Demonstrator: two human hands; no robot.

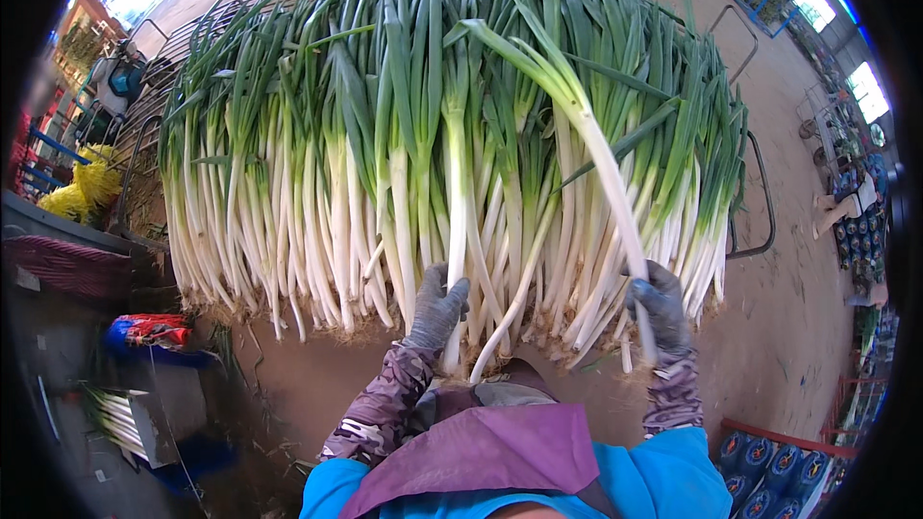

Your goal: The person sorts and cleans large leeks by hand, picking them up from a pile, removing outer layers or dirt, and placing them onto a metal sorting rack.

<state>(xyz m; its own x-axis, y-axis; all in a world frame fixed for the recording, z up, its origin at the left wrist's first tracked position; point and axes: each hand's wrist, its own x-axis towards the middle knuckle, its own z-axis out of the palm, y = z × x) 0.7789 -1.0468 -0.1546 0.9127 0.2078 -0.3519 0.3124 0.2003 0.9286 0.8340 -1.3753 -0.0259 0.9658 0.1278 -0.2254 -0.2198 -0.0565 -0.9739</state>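
Note:
A wide heap of long green onions (336, 163) lies in front of me, green leaves pointing away and white, rooted ends toward me. My left hand (438, 308), in a grey glove, is closed round the white lower stalk of a thick green onion (456, 202) at the heap's near edge. My right hand (661, 308), gloved the same way, grips another green onion (606, 168) near its root end. That stalk slants up and left across the top of the heap, its leaves over the others. The palm sides of both hands are hidden.
The heap rests on a metal-railed cart (760, 192). At left are yellow netting (85, 183), a red and blue bundle (154, 330) and a box with white stalks (130, 423). Dark blue round-topped containers (769, 471) stand at lower right. Part of another person (851, 207) shows at far right.

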